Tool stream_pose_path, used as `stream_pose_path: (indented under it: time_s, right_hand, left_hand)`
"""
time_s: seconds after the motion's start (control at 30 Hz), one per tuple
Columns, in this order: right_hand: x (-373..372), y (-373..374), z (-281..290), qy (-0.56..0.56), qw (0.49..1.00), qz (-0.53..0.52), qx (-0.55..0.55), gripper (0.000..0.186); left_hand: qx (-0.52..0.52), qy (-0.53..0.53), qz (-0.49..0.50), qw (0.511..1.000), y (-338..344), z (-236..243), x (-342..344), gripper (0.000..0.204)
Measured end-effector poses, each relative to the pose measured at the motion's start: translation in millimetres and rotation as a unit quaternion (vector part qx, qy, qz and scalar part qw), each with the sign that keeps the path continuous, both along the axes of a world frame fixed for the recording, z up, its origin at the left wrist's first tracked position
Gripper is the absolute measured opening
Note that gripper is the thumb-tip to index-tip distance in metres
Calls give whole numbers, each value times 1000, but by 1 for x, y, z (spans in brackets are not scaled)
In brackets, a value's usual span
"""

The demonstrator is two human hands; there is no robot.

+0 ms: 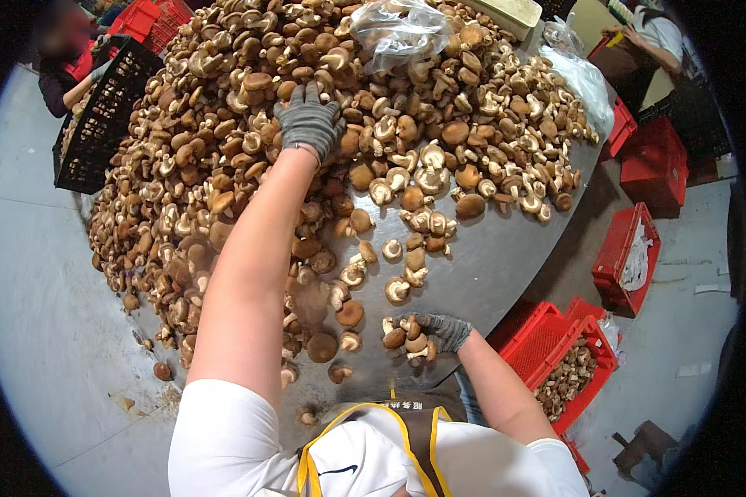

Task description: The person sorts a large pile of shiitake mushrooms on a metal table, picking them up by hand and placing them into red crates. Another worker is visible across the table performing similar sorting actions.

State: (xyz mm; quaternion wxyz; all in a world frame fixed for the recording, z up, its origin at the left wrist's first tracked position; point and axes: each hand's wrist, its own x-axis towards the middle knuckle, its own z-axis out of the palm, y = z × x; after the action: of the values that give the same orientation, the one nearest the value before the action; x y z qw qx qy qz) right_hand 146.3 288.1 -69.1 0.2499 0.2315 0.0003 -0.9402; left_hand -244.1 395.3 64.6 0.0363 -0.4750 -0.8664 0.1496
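Beneath the left hand [309,124] lie piled mushrooms [360,176].

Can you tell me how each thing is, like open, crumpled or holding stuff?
Mushroom pile: loose, heaped on the table.
Left hand: gloved, fingers spread over the pile.
Right hand: gloved, cupped around a few mushrooms.
Clear bag: crumpled.
Near red crate: open, mushrooms inside.
Red crate beyond: open, white bag inside.

The left arm [259,261] stretches far forward, almost straight; the gray-gloved left grip [310,124] faces palm-down, fingers [311,94] spread. The right forearm [506,388] angles inward from the lower right; the gloved right grip [444,332] curls nearer the torso [360,447].
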Motion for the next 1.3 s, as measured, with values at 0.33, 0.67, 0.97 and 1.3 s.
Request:
stream_pose_path:
  time_s: [0.33, 0.67, 0.97, 1.3]
  right_hand:
    - [-4, 3, 12, -43, 999, 3, -32, 68]
    - [-7, 6, 13, -1, 999, 6, -43, 42]
    - [1, 3, -5, -55, 994, -17, -89, 44]
    - [-22, -21, -6, -16, 987, -44, 155, 48]
  left_hand:
    - [21, -48, 43, 998, -103, -41, 23, 39]
    - [-15, -74, 40, 996, -184, -43, 60, 48]
    - [221, -29, -22, 975, -239, -32, 41, 18]
    - [183, -344, -104, 915, -222, -28, 191, 36]
